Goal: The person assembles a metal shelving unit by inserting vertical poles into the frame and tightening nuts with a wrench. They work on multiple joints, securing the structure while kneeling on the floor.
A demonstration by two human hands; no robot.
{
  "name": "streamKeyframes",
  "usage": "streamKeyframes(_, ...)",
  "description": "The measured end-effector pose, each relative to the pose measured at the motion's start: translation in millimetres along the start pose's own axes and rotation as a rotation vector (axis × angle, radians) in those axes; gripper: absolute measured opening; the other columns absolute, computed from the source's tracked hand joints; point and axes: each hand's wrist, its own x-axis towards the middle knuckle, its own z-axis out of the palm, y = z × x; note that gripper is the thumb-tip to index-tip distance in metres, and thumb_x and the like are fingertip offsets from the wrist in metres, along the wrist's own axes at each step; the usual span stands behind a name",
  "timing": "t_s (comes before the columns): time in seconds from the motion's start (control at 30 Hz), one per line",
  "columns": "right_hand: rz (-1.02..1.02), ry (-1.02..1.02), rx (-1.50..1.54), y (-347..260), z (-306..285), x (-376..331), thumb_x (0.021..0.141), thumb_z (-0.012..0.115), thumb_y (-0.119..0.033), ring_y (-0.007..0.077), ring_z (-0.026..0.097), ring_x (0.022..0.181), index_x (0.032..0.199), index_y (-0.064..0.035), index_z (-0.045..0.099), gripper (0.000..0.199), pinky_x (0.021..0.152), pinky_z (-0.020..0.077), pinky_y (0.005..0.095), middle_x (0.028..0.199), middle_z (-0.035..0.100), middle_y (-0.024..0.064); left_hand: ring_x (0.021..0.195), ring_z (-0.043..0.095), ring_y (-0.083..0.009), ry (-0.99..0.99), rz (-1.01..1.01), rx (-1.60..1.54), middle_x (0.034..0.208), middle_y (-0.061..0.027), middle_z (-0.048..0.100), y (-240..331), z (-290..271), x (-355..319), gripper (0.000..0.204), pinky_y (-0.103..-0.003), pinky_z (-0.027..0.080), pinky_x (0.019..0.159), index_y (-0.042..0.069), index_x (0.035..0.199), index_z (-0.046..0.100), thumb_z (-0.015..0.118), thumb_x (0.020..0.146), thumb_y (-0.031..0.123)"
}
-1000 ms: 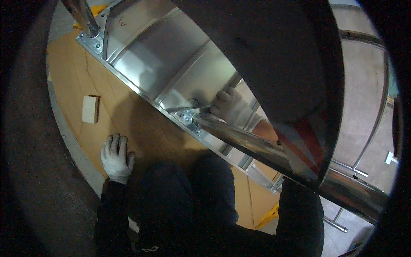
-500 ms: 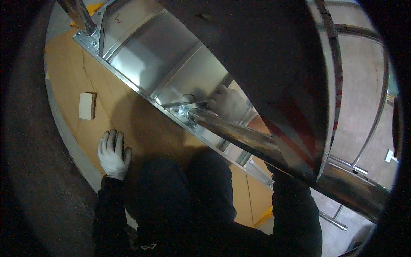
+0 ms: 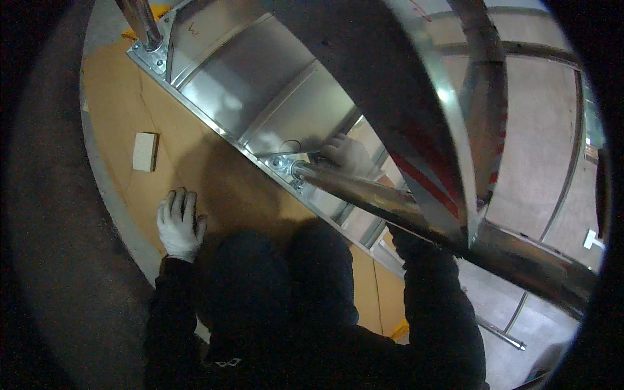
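My left hand (image 3: 179,224), in a white glove, lies on brown cardboard (image 3: 114,84) with its fingers stretched out, holding nothing. Just beyond it rests a small pale block (image 3: 144,152) with a dark side. My right arm passes beneath a shiny metal tube (image 3: 364,195). Past that tube, my gloved right hand (image 3: 348,155) is at the sheet-metal panel (image 3: 250,75), near the bracket (image 3: 284,166) at the tube's end. Its fingers look bent and closed; shadow hides what they hold, if anything.
A large dark curved panel (image 3: 364,71) with red stripes overhangs the right side. Another metal leg (image 3: 140,26) stands at the far left corner. Thin metal bars (image 3: 500,333) cross the pale floor at right. My knees are against the cardboard near the frame edge.
The view has shifted slightly, and the striped panel's edge appears farther left. My left hand stays flat on the cardboard; my right hand remains beyond the tube.
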Motion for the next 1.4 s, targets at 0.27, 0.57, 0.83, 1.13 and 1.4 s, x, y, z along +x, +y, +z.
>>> streamKeyframes(0.27, 0.021, -0.399, -0.186, -18, -52, 31, 0.082, 0.060, -0.020, 0.0305, 0.060, 0.098, 0.104, -0.0133, 0.065, 0.023, 0.078, 0.0522, 0.0397, 0.101, 0.063, 0.0111, 0.124, 0.042, -0.0372, 0.001, -0.021, 0.002, 0.135, -0.0148, 0.046, -3, 6, -8, 0.057, -0.051, 0.033, 0.102, 0.009, 0.126, 0.051, 0.065, 0.074, 0.026)
streamKeyframes(0.57, 0.842, 0.256, 0.608, -103, 22, -62, 0.090, 0.063, -0.022, 0.0177, 0.063, 0.096, 0.108, 0.0007, 0.063, 0.028, 0.085, 0.0484, 0.0319, 0.102, 0.067, 0.0139, 0.126, 0.040, -0.0341, 0.001, -0.053, 0.004, 0.137, -0.0123, 0.045, -2, 11, -13, 0.061, -0.050, 0.031, 0.104, 0.011, 0.130, 0.049, 0.068, 0.074, 0.026)
streamKeyframes(0.83, 0.725, 0.278, 0.240, -120, 48, -47, 0.082, 0.066, -0.019, 0.0347, 0.062, 0.094, 0.100, -0.0064, 0.068, 0.023, 0.081, 0.0481, 0.0410, 0.097, 0.066, 0.0163, 0.127, 0.040, -0.0327, 0.035, -0.027, -0.002, 0.138, -0.0110, 0.045, -5, 15, -12, 0.062, -0.051, 0.031, 0.105, 0.012, 0.130, 0.051, 0.069, 0.073, 0.027)
streamKeyframes(1.13, 0.699, 0.304, 0.181, -122, 48, -39, 0.085, 0.064, -0.024, 0.0329, 0.065, 0.085, 0.101, -0.0103, 0.070, 0.022, 0.075, 0.0511, 0.0394, 0.092, 0.067, 0.0168, 0.127, 0.041, -0.0330, 0.062, -0.032, -0.005, 0.137, -0.0116, 0.045, -5, 17, -13, 0.059, -0.051, 0.032, 0.105, 0.011, 0.128, 0.053, 0.068, 0.073, 0.026)
streamKeyframes(1.4, 0.719, 0.284, 0.076, -129, 48, -31, 0.081, 0.065, -0.019, 0.0355, 0.063, 0.083, 0.095, -0.0094, 0.068, 0.017, 0.072, 0.0498, 0.0413, 0.091, 0.066, 0.0158, 0.127, 0.040, -0.0328, 0.051, -0.035, 0.009, 0.138, -0.0113, 0.044, -5, 16, -14, 0.060, -0.052, 0.032, 0.104, 0.012, 0.129, 0.052, 0.069, 0.073, 0.028)
